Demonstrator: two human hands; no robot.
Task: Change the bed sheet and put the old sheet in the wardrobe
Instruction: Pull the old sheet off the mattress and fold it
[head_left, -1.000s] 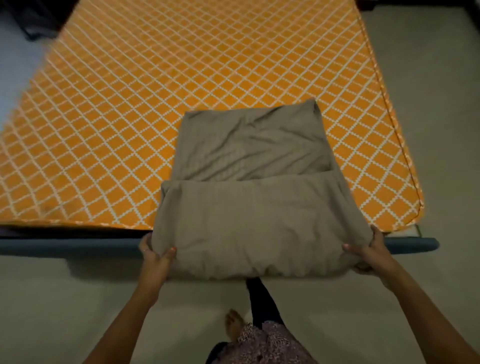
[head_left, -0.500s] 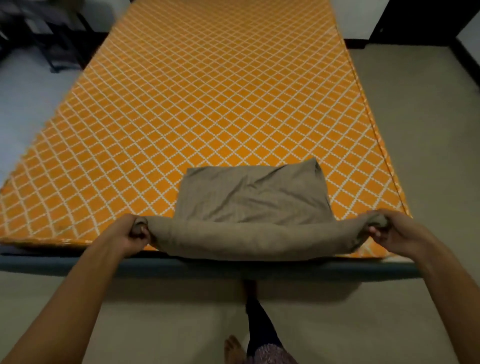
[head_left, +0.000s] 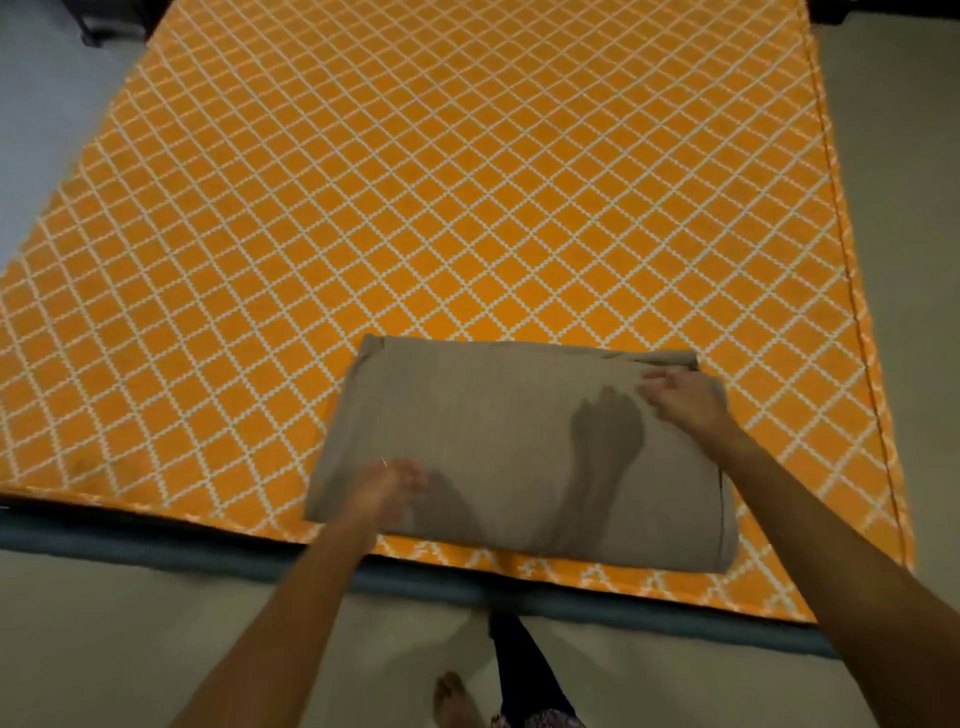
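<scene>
Now the folded sheet (head_left: 498, 447) lies at the mattress (head_left: 415, 208) foot edge, both hands' fingers loose above it.

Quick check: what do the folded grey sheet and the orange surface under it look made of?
Folded grey sheet: soft woven cloth, probably cotton, matte; it bends into rounded folds and shows faint creases. Orange mattress: fabric cover, likely printed, with a white lattice pattern, no shine, and a stitched piped seam along its right edge.

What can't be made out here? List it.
- Left hand, head view: motion blur hides whether its fingers touch the sheet.
- Sheet's underside: hidden by its own folds.
- Bed head end: cut off by the top edge.
- Wardrobe: out of frame.
</scene>
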